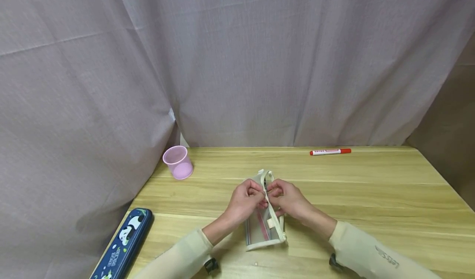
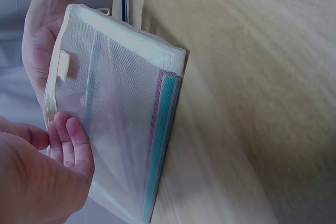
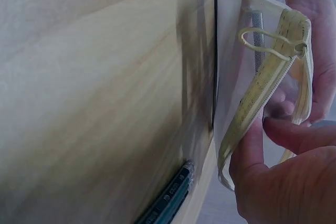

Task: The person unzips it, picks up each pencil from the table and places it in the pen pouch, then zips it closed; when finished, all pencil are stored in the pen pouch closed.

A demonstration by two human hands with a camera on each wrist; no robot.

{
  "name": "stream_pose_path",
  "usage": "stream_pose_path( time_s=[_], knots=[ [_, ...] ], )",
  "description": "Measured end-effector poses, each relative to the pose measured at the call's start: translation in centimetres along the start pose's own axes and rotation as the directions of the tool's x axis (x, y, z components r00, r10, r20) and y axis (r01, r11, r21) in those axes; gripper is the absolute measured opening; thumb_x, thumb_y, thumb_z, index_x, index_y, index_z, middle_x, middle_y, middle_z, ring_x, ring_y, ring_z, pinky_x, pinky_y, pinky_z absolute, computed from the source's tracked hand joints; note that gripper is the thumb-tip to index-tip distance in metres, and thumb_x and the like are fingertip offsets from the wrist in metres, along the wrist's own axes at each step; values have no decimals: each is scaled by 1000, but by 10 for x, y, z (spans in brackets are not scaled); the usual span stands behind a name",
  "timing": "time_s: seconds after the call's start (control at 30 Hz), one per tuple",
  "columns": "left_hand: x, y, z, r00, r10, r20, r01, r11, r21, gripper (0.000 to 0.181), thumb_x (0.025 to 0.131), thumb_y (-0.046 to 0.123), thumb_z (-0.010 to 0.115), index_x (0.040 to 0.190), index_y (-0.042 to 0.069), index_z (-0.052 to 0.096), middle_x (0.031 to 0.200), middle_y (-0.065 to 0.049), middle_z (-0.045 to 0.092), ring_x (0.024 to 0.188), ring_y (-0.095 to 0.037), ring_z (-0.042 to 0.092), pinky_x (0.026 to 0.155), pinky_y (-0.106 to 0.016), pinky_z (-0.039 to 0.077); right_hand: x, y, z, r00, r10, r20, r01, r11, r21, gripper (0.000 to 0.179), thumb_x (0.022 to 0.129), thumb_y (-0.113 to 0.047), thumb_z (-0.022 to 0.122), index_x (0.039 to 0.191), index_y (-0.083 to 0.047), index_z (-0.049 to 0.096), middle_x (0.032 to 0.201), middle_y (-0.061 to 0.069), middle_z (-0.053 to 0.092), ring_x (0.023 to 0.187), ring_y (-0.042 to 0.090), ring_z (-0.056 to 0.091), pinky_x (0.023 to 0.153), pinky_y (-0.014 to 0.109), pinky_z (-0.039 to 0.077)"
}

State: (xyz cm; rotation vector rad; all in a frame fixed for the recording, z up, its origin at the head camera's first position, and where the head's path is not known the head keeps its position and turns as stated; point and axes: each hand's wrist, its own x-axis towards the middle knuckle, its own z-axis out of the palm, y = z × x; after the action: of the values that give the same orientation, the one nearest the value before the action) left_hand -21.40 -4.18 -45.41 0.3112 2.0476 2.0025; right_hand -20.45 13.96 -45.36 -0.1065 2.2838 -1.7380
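A pale mesh zip pencil pouch with cream edging stands between the two hands. Pink and teal stripes run along its bottom in the left wrist view. My left hand pinches its upper zip edge from the left. Thumb and fingers of my right hand pinch the other zip edge. In the right wrist view the zip tapes spread apart near the slider, whose cord loop hangs out. A small dark strip shows between the hands at the opening.
Slim dark pens lie beside the pouch on the wooden table. A pink cup stands at the back left. The red-capped marker lies at the back right, the navy panda pencil case at front left. Grey cloth hangs behind.
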Motion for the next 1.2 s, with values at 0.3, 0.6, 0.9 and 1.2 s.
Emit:
stream_pose_path(
  time_s=[0.3, 0.6, 0.9, 1.2],
  knots=[
    [-1, 5, -7, 1000, -4, -23, 4, 1000, 6, 12, 96, 0, 62, 106, -3, 59, 81, -5, 67, 70, -14, 71, 74, -29, 69, -9, -9, -20, 992, -111, 67, 112, 994, -10, 41, 99, 1, 61, 140, 7, 59, 114, 26, 71, 92, 25, 75, 72, 38, 71],
    [-1, 10, -14, 999, -6, -51, 4, 1000, -30, 14, 95, -2, 61, 108, -5, 58, 79, -5, 67, 68, -13, 70, 73, -29, 69, -21, -11, -74, 983, -182, 21, 183, 972, -149, 32, 99, -10, 71, 128, 2, 66, 108, 25, 72, 86, 18, 72, 68, 44, 70],
    [-2, 12, -16, 998, -13, -57, 10, 999, -46, 16, 94, -2, 62, 110, -6, 58, 80, -6, 67, 68, -13, 70, 74, -29, 68, -16, 26, -119, 970, -74, 230, 147, 935, -321, 35, 99, -15, 71, 129, 2, 63, 97, 12, 69, 78, 17, 65, 58, 33, 62],
    [-4, 12, -17, 997, -23, -70, 20, 999, -33, 17, 93, -3, 63, 110, -6, 58, 79, -5, 69, 66, -12, 70, 73, -29, 68, -8, 58, -131, 886, -114, 450, 219, 957, -188, 32, 100, -10, 70, 129, 2, 65, 87, 9, 65, 62, 4, 51, 48, 20, 46]
  ],
)
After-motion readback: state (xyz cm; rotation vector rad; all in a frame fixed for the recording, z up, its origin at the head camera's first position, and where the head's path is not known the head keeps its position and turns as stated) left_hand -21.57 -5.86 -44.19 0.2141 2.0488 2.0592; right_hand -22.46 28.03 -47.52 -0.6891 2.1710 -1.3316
